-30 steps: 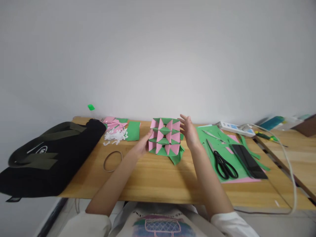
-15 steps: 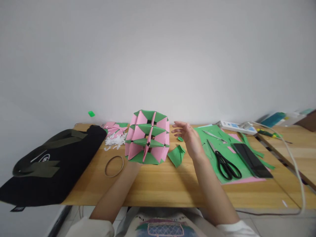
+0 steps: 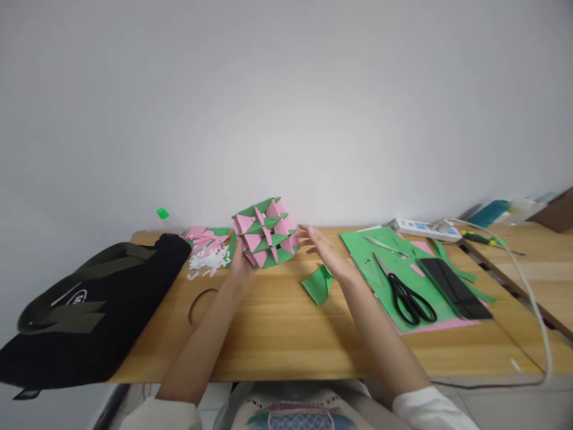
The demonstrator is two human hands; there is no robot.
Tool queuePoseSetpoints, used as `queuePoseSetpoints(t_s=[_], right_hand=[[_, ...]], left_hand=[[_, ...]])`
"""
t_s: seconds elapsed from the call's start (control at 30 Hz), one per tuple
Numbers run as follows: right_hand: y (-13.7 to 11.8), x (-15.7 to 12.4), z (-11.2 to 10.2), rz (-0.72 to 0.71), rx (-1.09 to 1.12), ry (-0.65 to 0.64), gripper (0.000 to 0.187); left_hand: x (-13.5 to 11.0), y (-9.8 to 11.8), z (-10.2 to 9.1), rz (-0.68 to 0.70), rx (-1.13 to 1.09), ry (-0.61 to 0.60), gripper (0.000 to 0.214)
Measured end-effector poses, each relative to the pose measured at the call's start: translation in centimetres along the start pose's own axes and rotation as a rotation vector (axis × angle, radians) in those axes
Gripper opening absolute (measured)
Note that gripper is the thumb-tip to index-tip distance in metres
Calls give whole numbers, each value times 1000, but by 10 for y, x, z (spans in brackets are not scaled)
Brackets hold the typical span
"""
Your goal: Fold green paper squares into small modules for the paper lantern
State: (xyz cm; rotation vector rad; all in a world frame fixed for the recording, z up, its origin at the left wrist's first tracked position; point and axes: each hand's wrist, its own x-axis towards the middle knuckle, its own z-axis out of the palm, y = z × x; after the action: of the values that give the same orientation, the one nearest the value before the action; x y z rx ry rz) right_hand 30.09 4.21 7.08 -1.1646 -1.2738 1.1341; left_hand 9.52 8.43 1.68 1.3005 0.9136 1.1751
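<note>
A pink and green folded paper model (image 3: 266, 233) is lifted a little above the wooden table (image 3: 286, 334), tilted. My left hand (image 3: 240, 264) holds it from below and behind, fingers mostly hidden by the paper. My right hand (image 3: 323, 252) is open, fingers spread, its tips at the model's right side. A loose folded green paper piece (image 3: 319, 284) lies on the table just under my right hand.
A black bag (image 3: 85, 298) fills the left end. Paper scraps (image 3: 208, 251) and a rubber band (image 3: 201, 303) lie beside it. On the right a green sheet (image 3: 380, 257) bears scissors (image 3: 405, 292), tweezers (image 3: 385, 246) and a black phone (image 3: 452, 286). Behind it sits a power strip (image 3: 418, 229).
My left hand carried the model leftward, lifted it toward me, then moved it back and tilted it. My right hand came off it, then reached left to its side.
</note>
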Motion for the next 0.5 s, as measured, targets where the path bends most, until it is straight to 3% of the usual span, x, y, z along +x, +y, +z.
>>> queuePoseSetpoints(t_s=[0.1,0.23,0.5], right_hand=[[10,14,10,18,-6,-52,40],[27,37,22,33,18,-51,34],[66,68,28,78,50,32,32]], left_hand=[[12,-12,-10,37,-38,52,53],[27,-22,-23,57,-16,60,42],[40,-27,-39,5,46,-109,35]])
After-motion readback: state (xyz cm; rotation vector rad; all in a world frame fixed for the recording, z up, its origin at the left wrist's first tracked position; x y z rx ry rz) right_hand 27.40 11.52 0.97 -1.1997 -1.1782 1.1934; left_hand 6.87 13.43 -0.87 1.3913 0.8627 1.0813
